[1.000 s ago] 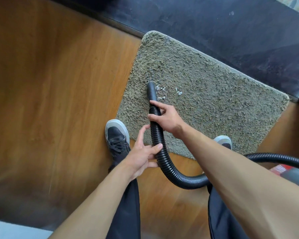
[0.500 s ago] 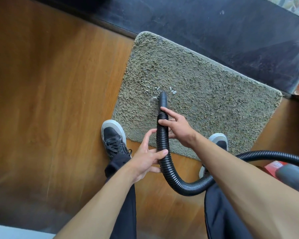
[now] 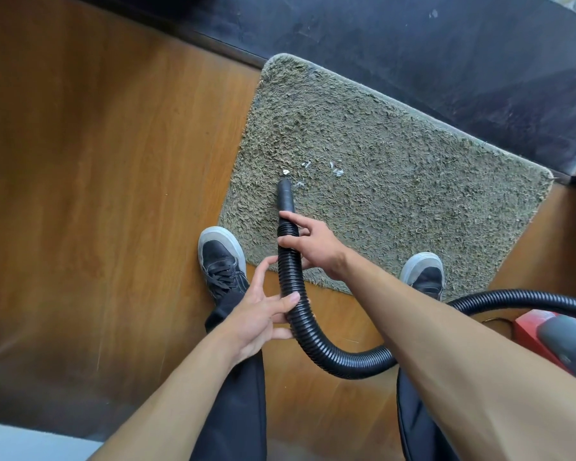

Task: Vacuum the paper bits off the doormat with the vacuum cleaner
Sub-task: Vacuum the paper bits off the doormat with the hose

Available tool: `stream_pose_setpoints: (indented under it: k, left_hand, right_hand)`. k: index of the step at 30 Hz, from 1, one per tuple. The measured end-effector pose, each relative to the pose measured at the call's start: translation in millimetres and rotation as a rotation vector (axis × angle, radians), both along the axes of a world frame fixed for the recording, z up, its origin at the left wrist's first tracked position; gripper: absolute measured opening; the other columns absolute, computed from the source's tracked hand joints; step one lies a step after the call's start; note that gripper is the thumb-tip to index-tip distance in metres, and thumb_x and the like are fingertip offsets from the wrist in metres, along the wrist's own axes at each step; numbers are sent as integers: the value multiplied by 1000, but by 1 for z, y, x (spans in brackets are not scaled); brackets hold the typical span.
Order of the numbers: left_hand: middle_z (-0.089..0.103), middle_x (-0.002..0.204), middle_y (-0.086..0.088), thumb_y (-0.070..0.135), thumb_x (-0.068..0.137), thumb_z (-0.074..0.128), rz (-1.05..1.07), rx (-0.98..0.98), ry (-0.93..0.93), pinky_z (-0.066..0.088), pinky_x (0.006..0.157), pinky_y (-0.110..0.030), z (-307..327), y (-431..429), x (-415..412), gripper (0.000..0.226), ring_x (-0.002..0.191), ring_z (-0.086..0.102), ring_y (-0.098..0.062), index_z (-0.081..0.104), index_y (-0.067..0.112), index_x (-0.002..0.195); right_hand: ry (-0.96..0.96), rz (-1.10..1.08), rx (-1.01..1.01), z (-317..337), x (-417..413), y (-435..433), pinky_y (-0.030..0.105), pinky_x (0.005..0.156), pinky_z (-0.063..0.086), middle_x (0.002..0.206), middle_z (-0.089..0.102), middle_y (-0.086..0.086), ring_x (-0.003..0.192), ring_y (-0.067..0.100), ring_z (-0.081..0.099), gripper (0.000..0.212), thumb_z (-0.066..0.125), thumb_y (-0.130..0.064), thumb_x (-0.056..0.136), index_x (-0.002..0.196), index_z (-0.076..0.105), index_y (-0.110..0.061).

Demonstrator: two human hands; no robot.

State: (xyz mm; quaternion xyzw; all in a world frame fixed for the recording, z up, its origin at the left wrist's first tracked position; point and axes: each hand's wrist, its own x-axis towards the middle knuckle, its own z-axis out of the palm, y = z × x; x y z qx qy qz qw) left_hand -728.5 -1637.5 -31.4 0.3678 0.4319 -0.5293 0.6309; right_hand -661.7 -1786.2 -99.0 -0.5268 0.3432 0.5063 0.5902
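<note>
Right grip (image 3: 316, 247) holds the flexible ribbed hose (image 3: 300, 314) just behind its stiff nozzle (image 3: 285, 196), likely the best steering point, left grip (image 3: 260, 317) clasps it lower; nozzle tip sits on doormat (image 3: 413, 181) beside light paper bits (image 3: 336, 169)

My hose nozzle (image 3: 285, 194) on the doormat (image 3: 396, 194), paper bits (image 3: 336, 168) just ahead, vacuum cleaner (image 3: 559, 337) at my right, my shoes (image 3: 222, 257) on the mat's near edge.

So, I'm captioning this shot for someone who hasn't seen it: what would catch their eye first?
The black ribbed hose curving up the middle, gripped by the right hand near its nozzle and by the left hand lower down. Its tip sits on the shaggy grey-green doormat, just short of a few white paper bits. A red vacuum cleaner peeks in at the right edge.
</note>
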Motion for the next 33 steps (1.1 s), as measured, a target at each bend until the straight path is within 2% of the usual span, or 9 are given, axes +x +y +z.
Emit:
stream_pose_setpoints:
  k: [6,9,12,19,23,26,30,33]
  left_hand:
    - [73,107,-19,8,92,69,-120,-35,-12,52,91,-65,-2,-23,3,75,103,68,-40,33,56,137]
    - [75,103,-14,7,94,67,-185,-49,-31,58,83,-56,-2,-32,11,75,95,71,-29,29,54,140]
    - [75,101,-11,7,94,66,-213,-57,-39,58,82,-55,-2,-34,17,74,90,71,-26,29,53,139]
    - [70,117,-25,7,93,68,-146,-48,5,55,89,-62,1,-9,11,75,98,70,-34,32,54,140]
    - [70,110,-25,8,90,70,-78,-53,28,50,93,-66,0,5,1,76,100,69,-39,33,54,138]
    - [69,111,-27,10,86,72,-23,-45,44,53,91,-63,3,11,-6,79,101,69,-43,33,53,138]
    - [68,114,-28,13,79,74,13,-34,48,55,88,-62,6,14,-10,81,99,70,-43,34,54,137]
    - [67,113,-27,12,80,73,21,-30,39,56,87,-61,6,16,-10,79,99,70,-44,35,53,136]
  right_hand:
    - [12,-100,-68,4,-14,-33,33,60,59,106,65,5,84,14,70,60,66,-6,91,143,50,-32]
    - [10,-143,-97,2,-17,-45,37,66,61,105,67,5,83,12,70,59,66,-7,91,142,51,-32]
    - [6,-162,-102,2,-16,-47,39,68,61,107,68,7,81,10,71,59,66,-8,91,142,50,-32]
    - [15,-112,-92,4,-12,-21,30,55,57,101,66,5,67,6,69,61,66,-6,91,144,48,-29]
    - [12,-22,-72,5,-11,-2,38,63,62,114,65,15,83,19,71,62,65,-6,91,145,47,-30]
    - [19,35,-71,5,-10,9,40,65,62,120,62,19,87,25,71,62,65,-6,91,145,46,-30]
    - [17,103,-56,8,-7,17,37,58,61,117,62,15,81,23,69,62,61,-4,92,147,44,-27]
    - [13,149,-54,10,-1,20,40,60,62,109,63,11,82,24,70,63,60,-3,92,148,43,-26]
